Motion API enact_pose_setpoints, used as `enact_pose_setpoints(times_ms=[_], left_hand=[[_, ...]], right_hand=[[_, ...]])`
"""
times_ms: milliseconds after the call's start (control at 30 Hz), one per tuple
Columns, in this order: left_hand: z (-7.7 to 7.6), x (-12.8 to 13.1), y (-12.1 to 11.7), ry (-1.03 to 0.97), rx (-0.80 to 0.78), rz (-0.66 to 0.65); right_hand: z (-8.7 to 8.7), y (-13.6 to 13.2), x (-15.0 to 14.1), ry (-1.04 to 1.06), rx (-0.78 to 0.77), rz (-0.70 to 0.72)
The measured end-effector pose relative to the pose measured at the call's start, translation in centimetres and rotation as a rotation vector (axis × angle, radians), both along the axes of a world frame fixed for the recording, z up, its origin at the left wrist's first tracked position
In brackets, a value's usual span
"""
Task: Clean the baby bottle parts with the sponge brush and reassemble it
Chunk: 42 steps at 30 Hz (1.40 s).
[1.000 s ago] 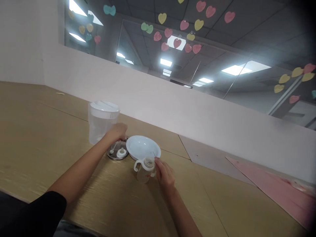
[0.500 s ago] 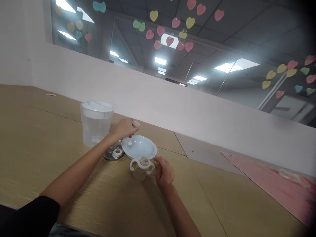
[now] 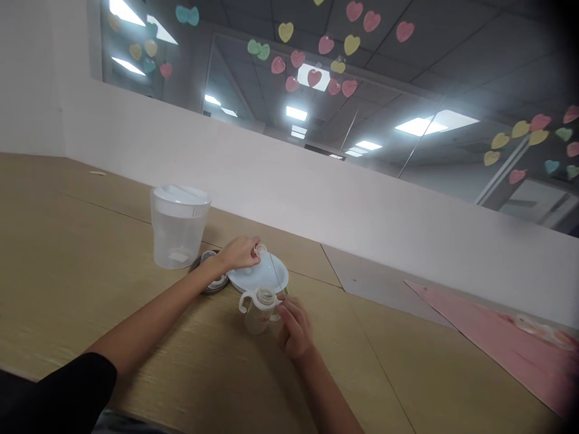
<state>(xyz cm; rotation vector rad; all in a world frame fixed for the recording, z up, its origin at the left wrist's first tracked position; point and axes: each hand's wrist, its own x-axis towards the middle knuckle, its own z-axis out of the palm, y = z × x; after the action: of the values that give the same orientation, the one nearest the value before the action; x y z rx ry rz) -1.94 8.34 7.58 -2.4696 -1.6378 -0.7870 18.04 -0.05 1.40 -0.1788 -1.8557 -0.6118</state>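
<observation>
My left hand (image 3: pixel 242 253) is closed over the white bowl (image 3: pixel 281 274), pinching a small clear round piece (image 3: pixel 261 249). A blurred whitish bit shows below these fingers, over the bowl. My right hand (image 3: pixel 296 328) is closed on a thin wire-like stick (image 3: pixel 275 271) that points up and left over the bowl; a touch of green shows near the fingertips. Just left of that hand, a two-handled baby bottle (image 3: pixel 259 319) stands upright without its lid. My left wrist partly hides the round metal tray (image 3: pixel 194 265) with small bottle parts on it.
A clear plastic pitcher (image 3: pixel 177 232) with a white lid stands behind the tray, at the left. Pink sheet material (image 3: pixel 479 331) lies on the right side of the table. A white wall (image 3: pixel 271 187) with a window above borders the table's far side.
My left hand has lifted a clear round piece and a white-ended part from the tray and moved right over the bowl. My right hand's stick now reaches farther up over the bowl.
</observation>
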Motion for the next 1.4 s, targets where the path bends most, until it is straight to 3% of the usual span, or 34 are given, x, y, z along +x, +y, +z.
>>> enact_pose_setpoints(times_ms=[167, 500, 1067, 1400], left_hand=[[-0.2, 0.1, -0.3, 0.061, 0.019, -0.081], [-0.4, 0.4, -0.5, 0.174, 0.065, -0.113], [-1.1, 2.0, -0.8, 0.271, 0.086, -0.27], [-1.5, 1.4, -0.3, 0.158, 0.025, -0.291]], right_hand=[[0.2, -0.4, -0.4, -0.04, -0.013, -0.019], [0.2, -0.5, -0.5, -0.049, -0.028, -0.015], [-0.4, 1.0, 0.2, 0.13, -0.107, -0.039], [-0.6, 1.0, 0.3, 0.121, -0.16, -0.064]])
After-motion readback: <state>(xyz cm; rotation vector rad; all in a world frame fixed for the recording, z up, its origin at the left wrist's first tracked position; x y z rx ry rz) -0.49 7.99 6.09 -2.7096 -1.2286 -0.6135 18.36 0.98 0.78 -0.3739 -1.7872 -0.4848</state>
